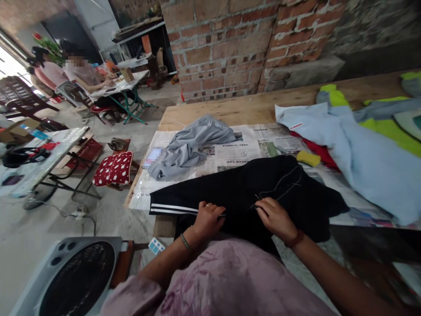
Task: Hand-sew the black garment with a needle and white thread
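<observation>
I have the black cloth garment with white stripes (230,182) lying across the near edge of the table, its far part on the sheets of printed newspaper (245,151) and its near part hanging towards my lap. My left hand (208,218) is closed on its near edge, fingers curled over the cloth close to the two white stripes (173,208). My right hand (275,216) is bent over the middle of the garment, thumb and fingertips nearly together; I cannot tell whether they pinch cloth, a needle or just thread.

From beside those fingertips a thin, pale loop of thread (289,189) runs out over the black cloth. I judge the hand sewing to be under way but unfinished, since that length lies slack and is not drawn in. How many stitches are in, or how much of the edge is left, is too small to see.

Beyond lies the crumpled grey cloth garment (200,140); to the right, the pale blue cloth garment (358,158) is well apart from my hands.
</observation>
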Action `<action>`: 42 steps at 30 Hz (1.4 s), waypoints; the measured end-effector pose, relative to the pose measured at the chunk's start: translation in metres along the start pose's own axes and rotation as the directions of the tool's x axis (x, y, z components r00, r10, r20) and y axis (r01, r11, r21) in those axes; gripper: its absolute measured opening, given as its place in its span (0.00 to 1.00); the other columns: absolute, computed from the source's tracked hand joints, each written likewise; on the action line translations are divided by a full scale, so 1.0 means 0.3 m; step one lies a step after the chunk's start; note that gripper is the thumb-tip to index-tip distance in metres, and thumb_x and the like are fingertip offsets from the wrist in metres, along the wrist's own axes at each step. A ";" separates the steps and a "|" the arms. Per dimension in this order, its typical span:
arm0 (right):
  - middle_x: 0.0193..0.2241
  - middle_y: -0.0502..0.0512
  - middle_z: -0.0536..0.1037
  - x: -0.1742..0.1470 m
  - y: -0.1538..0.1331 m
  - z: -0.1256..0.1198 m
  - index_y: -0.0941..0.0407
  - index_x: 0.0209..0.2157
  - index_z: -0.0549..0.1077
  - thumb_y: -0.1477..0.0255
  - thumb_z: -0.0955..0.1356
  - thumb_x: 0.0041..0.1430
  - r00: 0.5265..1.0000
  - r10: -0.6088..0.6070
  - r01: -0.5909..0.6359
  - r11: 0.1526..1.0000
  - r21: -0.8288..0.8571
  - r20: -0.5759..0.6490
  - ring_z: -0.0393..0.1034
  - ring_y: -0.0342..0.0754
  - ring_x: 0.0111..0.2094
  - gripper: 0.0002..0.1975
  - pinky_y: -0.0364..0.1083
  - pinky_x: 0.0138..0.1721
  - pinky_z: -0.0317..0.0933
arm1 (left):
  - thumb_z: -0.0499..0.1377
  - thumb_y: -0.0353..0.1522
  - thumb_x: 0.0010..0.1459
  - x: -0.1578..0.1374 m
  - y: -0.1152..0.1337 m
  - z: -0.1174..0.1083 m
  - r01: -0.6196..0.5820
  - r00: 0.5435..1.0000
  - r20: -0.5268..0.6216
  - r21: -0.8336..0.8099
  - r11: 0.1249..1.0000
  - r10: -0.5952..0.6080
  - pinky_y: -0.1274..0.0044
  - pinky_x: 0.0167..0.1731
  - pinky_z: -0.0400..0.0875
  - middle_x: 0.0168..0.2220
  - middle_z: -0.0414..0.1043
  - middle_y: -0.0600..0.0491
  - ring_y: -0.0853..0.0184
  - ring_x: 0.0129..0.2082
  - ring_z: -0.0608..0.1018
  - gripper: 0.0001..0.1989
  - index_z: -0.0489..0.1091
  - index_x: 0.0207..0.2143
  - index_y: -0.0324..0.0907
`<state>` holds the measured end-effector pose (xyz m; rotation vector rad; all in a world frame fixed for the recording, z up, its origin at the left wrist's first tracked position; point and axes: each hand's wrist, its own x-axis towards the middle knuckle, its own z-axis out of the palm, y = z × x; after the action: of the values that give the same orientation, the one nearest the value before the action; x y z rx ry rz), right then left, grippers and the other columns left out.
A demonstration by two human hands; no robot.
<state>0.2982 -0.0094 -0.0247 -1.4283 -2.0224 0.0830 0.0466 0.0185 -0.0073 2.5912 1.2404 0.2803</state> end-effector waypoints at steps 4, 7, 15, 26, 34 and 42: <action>0.32 0.55 0.70 -0.013 0.019 0.009 0.57 0.35 0.69 0.76 0.60 0.58 1.000 -0.006 0.005 1.000 -0.026 -0.023 0.65 0.46 0.37 0.07 0.46 0.42 0.60 | 0.54 0.28 0.51 -0.043 -0.137 -0.047 0.139 0.986 0.063 0.185 0.973 -0.153 0.67 0.40 0.54 0.31 0.70 0.49 0.62 0.36 0.69 0.06 0.71 0.31 0.42; 0.31 0.55 0.70 -0.017 0.021 0.021 0.57 0.34 0.69 0.76 0.60 0.58 1.000 -0.010 0.009 0.999 -0.042 -0.012 0.64 0.46 0.36 0.07 0.46 0.42 0.60 | 0.53 0.28 0.54 -0.072 -0.244 -0.130 0.302 0.941 0.077 0.256 0.918 -0.330 0.68 0.40 0.57 0.31 0.69 0.50 0.64 0.36 0.69 0.06 0.70 0.29 0.40; 0.30 0.56 0.70 -0.012 -0.032 0.050 0.58 0.33 0.69 0.76 0.60 0.59 0.997 -0.078 0.079 0.996 -0.041 0.004 0.63 0.46 0.34 0.08 0.46 0.39 0.60 | 0.53 0.36 0.59 -0.126 -0.453 -0.378 0.574 0.800 -0.037 0.338 0.746 -0.599 0.66 0.41 0.70 0.47 0.65 0.47 0.64 0.43 0.71 0.17 0.62 0.48 0.38; 0.29 0.55 0.70 -0.020 -0.038 0.062 0.58 0.33 0.69 0.78 0.60 0.57 0.992 -0.122 0.122 0.993 0.009 0.040 0.64 0.45 0.33 0.08 0.46 0.39 0.60 | 0.52 0.24 0.49 -0.154 -0.614 -0.520 0.665 0.670 -0.050 0.484 0.569 -0.740 0.64 0.43 0.60 0.49 0.63 0.42 0.52 0.48 0.66 0.20 0.66 0.46 0.41; 0.30 0.55 0.70 -0.027 -0.046 0.063 0.57 0.35 0.69 0.77 0.60 0.58 0.994 -0.096 0.094 0.995 0.040 0.043 0.64 0.45 0.34 0.07 0.47 0.40 0.61 | 0.47 0.31 0.59 -0.013 -0.249 -0.363 0.291 0.941 -0.210 0.109 0.950 -0.264 0.69 0.47 0.58 0.43 0.70 0.50 0.63 0.45 0.69 0.13 0.68 0.43 0.44; 0.31 0.55 0.71 -0.035 -0.047 0.058 0.58 0.36 0.69 0.77 0.60 0.57 0.991 -0.135 0.135 0.990 0.038 0.014 0.64 0.45 0.34 0.08 0.47 0.39 0.62 | 0.58 0.43 0.50 0.073 0.081 -0.050 -0.156 0.984 -0.098 -0.058 0.986 0.150 0.66 0.46 0.57 0.48 0.68 0.46 0.59 0.49 0.66 0.23 0.65 0.48 0.43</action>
<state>0.2791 -0.0188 -0.0376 -1.2684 -2.1144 0.0741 0.0740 0.0231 0.0158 2.6479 1.0427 0.4692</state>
